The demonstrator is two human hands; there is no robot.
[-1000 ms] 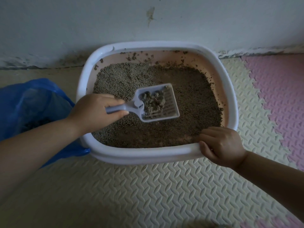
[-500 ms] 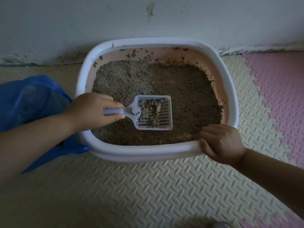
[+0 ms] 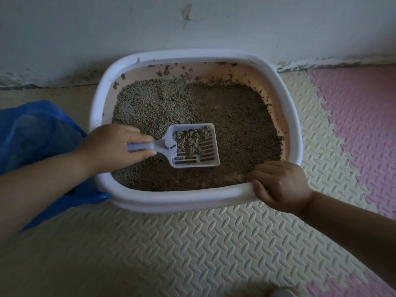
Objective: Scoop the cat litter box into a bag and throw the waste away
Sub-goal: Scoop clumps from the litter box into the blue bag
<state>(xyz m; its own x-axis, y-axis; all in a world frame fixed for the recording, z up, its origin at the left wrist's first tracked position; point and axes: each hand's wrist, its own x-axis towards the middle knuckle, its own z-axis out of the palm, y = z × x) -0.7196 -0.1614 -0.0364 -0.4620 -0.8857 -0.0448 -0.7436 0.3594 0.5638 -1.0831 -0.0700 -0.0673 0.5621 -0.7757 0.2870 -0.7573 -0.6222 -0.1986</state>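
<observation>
A white litter box [image 3: 184, 199] with a pink inner wall stands against the wall, filled with grey-brown litter [image 3: 240, 116]. My left hand [image 3: 111, 146] grips the handle of a pale slotted scoop [image 3: 205, 155], held over the litter with a clump of litter [image 3: 188, 142] lying in its pan. My right hand [image 3: 280, 185] grips the box's near right rim. A blue plastic bag [image 3: 36, 131] lies on the floor left of the box, partly behind my left forearm.
The box sits on a cream textured foam mat [image 3: 192, 249] with pink mat tiles [image 3: 364, 125] to the right. A stained pale wall [image 3: 192, 24] runs right behind the box. Bare floor lies at the left by the bag.
The scoop has swung from tilted to roughly level and dropped toward the near side of the box. Some litter has sifted out of it. My right hand stays on the rim.
</observation>
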